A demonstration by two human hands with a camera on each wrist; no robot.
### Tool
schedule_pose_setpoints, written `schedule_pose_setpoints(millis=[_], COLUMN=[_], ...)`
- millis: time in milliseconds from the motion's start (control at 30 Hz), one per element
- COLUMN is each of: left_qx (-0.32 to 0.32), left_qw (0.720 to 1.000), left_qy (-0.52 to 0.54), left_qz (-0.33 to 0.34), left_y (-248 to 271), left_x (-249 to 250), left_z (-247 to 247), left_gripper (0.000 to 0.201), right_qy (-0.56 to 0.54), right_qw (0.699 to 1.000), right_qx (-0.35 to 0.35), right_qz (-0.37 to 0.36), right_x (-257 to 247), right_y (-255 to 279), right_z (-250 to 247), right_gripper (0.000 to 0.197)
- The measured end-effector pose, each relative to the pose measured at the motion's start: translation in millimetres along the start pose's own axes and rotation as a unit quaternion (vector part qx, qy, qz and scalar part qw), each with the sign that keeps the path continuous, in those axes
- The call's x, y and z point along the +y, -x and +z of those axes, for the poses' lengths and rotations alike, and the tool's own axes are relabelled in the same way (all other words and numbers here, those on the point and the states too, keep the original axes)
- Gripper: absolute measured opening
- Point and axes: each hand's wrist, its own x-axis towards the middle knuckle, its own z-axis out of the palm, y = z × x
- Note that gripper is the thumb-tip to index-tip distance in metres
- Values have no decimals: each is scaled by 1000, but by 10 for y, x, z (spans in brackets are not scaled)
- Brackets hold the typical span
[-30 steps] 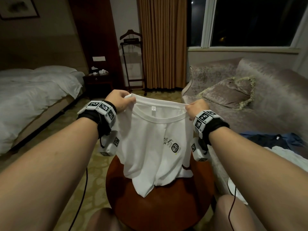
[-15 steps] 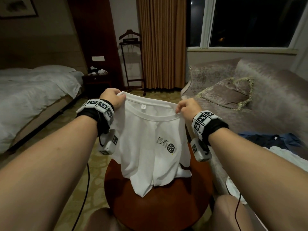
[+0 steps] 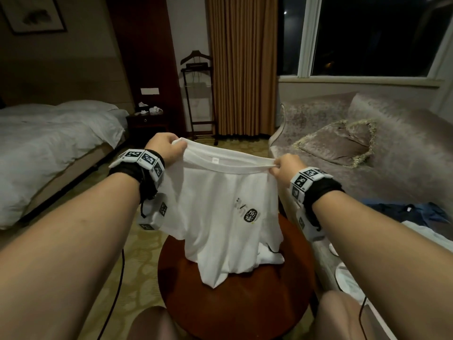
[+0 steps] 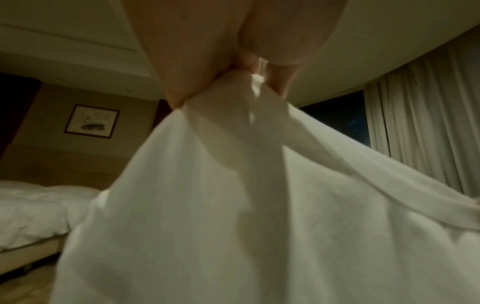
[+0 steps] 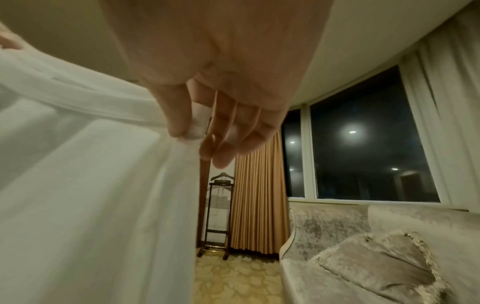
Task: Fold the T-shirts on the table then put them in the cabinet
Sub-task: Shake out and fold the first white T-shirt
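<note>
Dim hotel room at night: white-sheeted bed (image 3: pixel 49 141) at left, pleated tan curtain (image 3: pixel 241 67) and dark wooden valet stand (image 3: pixel 197 94) at the far wall, grey velvet sofa (image 3: pixel 392 153) with a fringed cushion (image 3: pixel 339 143) under the black window (image 3: pixel 382 35).

White T-shirt (image 3: pixel 220 204) held up above round reddish-brown wooden table (image 3: pixel 240 300), neck opening uppermost, long axis running top to bottom, hem sagging onto the tabletop in soft bunched folds. Collar band ribbed and pulled taut between both hands, tilted slightly down toward the right side. Small tag inside the neck; black printed logo (image 3: pixel 248 212) on the chest, facing the head camera. Fabric thin, soft, creased vertically.

Left hand (image 3: pixel 164 149) curled tight on the shoulder beside the collar, cloth gathered inside the fist, as seen from the left wrist view (image 4: pixel 197 67). Right hand (image 3: pixel 285 168) pinching the other end of the collar band, thumb and forefinger clamped on the ribbed edge, remaining fingers (image 5: pixel 241 135) loosely curled beneath with a bit of cloth between them.

Dark blue garment (image 3: pixel 404 212) heaped on the sofa seat at right, white cloth (image 3: pixel 421 231) just beside it. Patterned yellow carpet (image 3: pixel 137 261) below.
</note>
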Motion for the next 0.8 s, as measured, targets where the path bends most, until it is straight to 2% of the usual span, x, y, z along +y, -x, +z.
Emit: schedule_pose_setpoints(millis=[133,233,333,467,633,800], left_qx=[-52,-29,26,131,233,297], left_qw=[998,999,999,990,969,944], left_qy=[32,-7,-31,-22,69,102], left_qz=[-14,18,35,45,44,96], left_y=[65,133,181,244,452,573], left_x=[105,197,302,494,833,1122], left_z=[-134,-240,-376,-600,-865,-1219], left_gripper=[8,7,19,25,25,31], right_qy=[-96,-87,-47,-104,-278,-286], right_qw=[993,989,976,936,881,834], right_qx=[69,120,212,337,382,471], right_qz=[12,4,1,1,-12,-40], right_x=[-26,-81,-151,-282,-543,-663], right_y=[8,96,221,413,673,953], right_z=[-176,-361,-589,-984,-1532,-2018], right_gripper=[25,26,28,27,28,28])
